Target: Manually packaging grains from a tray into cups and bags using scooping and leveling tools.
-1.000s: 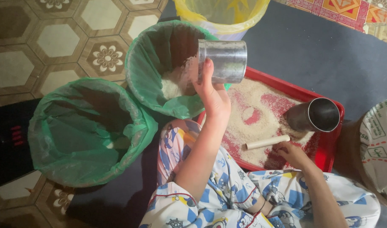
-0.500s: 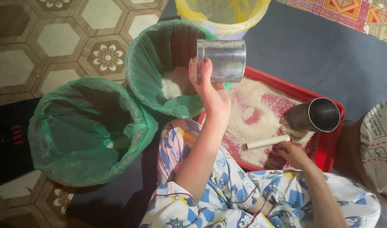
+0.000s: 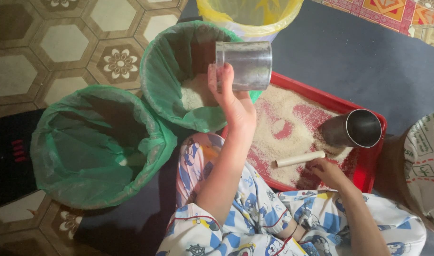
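Grips, with the left hand (image 3: pixel 236 106), a shiny cylindrical metal cup (image 3: pixel 248 64), thumb on the near side and fingers (image 3: pixel 216 76) pressed against the wall, pinching it between them. Holds that cup raised and turned on its side, mouth towards the nearer green-lined round bin (image 3: pixel 160 85), above the gap between the bin's rim and the corner of the red rectangular plastic tray (image 3: pixel 330 97). Shows a pale heap of rice (image 3: pixel 193 95) low in that bin and a thin, streaked layer of the same grain (image 3: pixel 283 142) across the tray. Rests the right hand (image 3: pixel 328 171) on the tray's near side, fingers curled by the end of a short white stick (image 3: pixel 300 159) lying in the grain; touching or pinching it, cannot tell. Leaves a second metal cup (image 3: pixel 354 129) lying on its side in the tray's far right corner, mouth open to the right. Reads, by the tilt, as the emptying stage of a scoop from tray to bin. For any further tipping, calls for keeping the mouth over the liner and not the dark mat (image 3: pixel 345 57) below, with a steady pinch on the smooth wall. Also includes a second, larger green-lined bin (image 3: pixel 84 156) to the left and a yellow-lined bin (image 3: pixel 245 23) beyond.
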